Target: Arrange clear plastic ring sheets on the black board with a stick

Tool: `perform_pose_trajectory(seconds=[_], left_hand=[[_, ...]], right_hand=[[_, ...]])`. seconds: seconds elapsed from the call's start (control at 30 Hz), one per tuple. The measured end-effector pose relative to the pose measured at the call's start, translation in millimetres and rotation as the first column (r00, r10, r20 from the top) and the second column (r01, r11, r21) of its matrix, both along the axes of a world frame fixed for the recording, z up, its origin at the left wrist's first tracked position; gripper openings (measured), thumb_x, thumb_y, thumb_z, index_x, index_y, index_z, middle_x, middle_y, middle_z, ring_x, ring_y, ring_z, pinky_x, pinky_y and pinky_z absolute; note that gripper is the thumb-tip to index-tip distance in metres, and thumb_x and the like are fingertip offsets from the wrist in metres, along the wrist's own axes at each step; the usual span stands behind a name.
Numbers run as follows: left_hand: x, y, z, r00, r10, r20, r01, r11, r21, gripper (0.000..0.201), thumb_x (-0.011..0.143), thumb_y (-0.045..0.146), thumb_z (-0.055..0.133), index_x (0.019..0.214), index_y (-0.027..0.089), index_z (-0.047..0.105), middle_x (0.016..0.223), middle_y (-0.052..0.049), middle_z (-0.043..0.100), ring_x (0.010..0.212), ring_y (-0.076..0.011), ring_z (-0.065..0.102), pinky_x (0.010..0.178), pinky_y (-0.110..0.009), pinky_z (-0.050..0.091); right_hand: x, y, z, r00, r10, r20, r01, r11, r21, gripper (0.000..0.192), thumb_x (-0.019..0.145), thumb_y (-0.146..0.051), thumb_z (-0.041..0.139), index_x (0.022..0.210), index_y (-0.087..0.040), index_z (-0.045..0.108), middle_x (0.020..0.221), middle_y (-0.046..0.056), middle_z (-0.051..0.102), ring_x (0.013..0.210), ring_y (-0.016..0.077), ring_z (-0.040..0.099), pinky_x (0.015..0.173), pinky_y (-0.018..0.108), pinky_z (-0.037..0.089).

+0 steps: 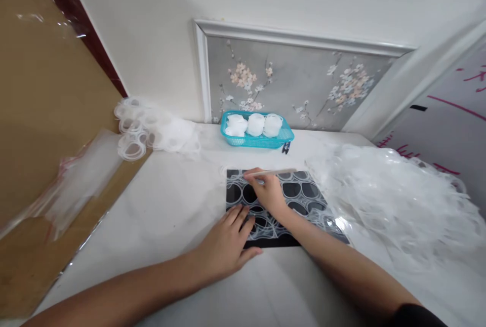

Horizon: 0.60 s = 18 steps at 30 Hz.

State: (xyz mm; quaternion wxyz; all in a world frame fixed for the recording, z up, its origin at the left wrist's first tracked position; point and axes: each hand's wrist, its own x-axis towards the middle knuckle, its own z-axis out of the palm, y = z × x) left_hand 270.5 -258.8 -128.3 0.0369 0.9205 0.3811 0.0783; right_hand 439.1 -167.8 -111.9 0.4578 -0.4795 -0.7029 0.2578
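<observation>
A black mat (304, 193) lies on the white table (174, 205), covered with several clear plastic rings. My left hand (228, 243) rests flat on the mat's near left corner, fingers spread on the rings. My right hand (268, 190) is over the mat's far part, pinching a thin pale stick (279, 171) that points right along the mat's far edge.
A teal basket (283, 137) with three white rolls stands at the back by the wall. A big heap of clear plastic rings (395, 200) fills the right side. More rings (152, 127) and plastic bags (79, 180) lie at the left, beside a brown board.
</observation>
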Motion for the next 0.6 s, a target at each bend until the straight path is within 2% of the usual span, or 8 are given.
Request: perform_pose_trajectory(seconds=[0.07,0.13,0.2,0.3,0.4,0.5,0.57,0.6], left_hand=[[-0.4,-0.7,-1.3,1.0,-0.013,-0.015,0.013,1.0,0.009,0.066,0.091,0.061,0.032,0.13,0.011,0.049,0.14,-0.017,0.042,0.13,-0.0323,0.038,0.107,-0.043,0.03],[-0.5,-0.1,-1.0,0.999,-0.028,-0.032,0.028,1.0,0.008,0.067,0.092,0.061,0.029,0.131,0.011,0.048,0.141,-0.017,0.041,0.129,-0.0319,0.038,0.107,-0.042,0.03],[-0.1,1.1,0.0,0.998,-0.033,-0.047,0.033,0.999,0.01,0.068,0.092,0.062,0.028,0.132,0.011,0.047,0.14,-0.017,0.041,0.13,-0.0316,0.038,0.107,-0.042,0.03],[0.8,2.9,1.1,0.998,-0.028,-0.056,0.03,0.999,0.03,0.067,0.092,0.062,0.029,0.131,0.011,0.048,0.14,-0.017,0.042,0.13,-0.0311,0.038,0.107,-0.041,0.029],[1.1,2.6,0.2,0.998,-0.025,-0.057,0.027,0.999,0.043,0.066,0.092,0.061,0.03,0.131,0.011,0.049,0.14,-0.016,0.041,0.13,-0.0308,0.038,0.107,-0.041,0.03],[1.0,0.6,-1.1,0.998,-0.022,-0.051,0.024,0.999,0.033,0.066,0.092,0.061,0.03,0.13,0.011,0.049,0.14,-0.017,0.041,0.13,-0.0313,0.038,0.106,-0.042,0.031],[0.8,-0.3,-0.6,0.999,-0.015,-0.043,0.015,1.0,0.017,0.067,0.091,0.062,0.031,0.131,0.011,0.048,0.141,-0.017,0.041,0.13,-0.0322,0.038,0.106,-0.043,0.032],[0.5,0.0,0.3,0.999,-0.013,-0.036,0.014,1.0,0.01,0.066,0.091,0.061,0.033,0.131,0.011,0.049,0.141,-0.018,0.041,0.13,-0.0326,0.038,0.106,-0.043,0.032]], right_hand=[[11.5,15.3,12.2,0.98,-0.154,-0.13,0.151,0.988,-0.034,0.022,0.082,-0.032,0.054,0.077,-0.016,0.068,0.084,0.006,0.07,0.078,0.0177,0.065,0.075,0.029,0.049],[31.1,35.9,29.2,0.898,-0.323,-0.299,0.342,0.94,0.011,0.02,0.077,-0.033,0.059,0.078,-0.015,0.067,0.079,0.006,0.07,0.075,0.0178,0.065,0.072,0.029,0.048],[47.1,48.6,41.9,0.848,-0.328,-0.417,0.39,0.918,0.071,0.022,0.076,-0.035,0.061,0.082,-0.015,0.066,0.076,0.005,0.069,0.075,0.0174,0.065,0.073,0.03,0.049],[48.8,42.2,40.6,0.92,-0.265,-0.289,0.295,0.953,0.063,0.021,0.077,-0.035,0.06,0.077,-0.016,0.067,0.081,0.005,0.069,0.079,0.0171,0.064,0.075,0.03,0.047],[30.7,22.5,19.4,0.97,-0.174,-0.172,0.172,0.985,-0.028,0.025,0.08,-0.038,0.057,0.072,-0.016,0.067,0.086,0.006,0.069,0.081,0.0177,0.062,0.074,0.029,0.046],[13.6,11.7,1.4,0.962,-0.034,-0.271,-0.022,0.98,-0.199,0.025,0.077,-0.04,0.061,0.078,-0.016,0.066,0.08,0.005,0.068,0.077,0.0178,0.063,0.074,0.029,0.046],[7.6,11.1,-0.4,0.907,-0.001,-0.421,-0.152,0.932,-0.329,0.025,0.072,-0.04,0.067,0.08,-0.016,0.065,0.075,0.004,0.068,0.076,0.0174,0.063,0.076,0.029,0.047],[6.2,11.8,1.6,0.864,-0.024,-0.504,-0.2,0.901,-0.385,0.025,0.069,-0.038,0.07,0.079,-0.016,0.065,0.074,0.004,0.068,0.075,0.0167,0.064,0.076,0.028,0.048]])
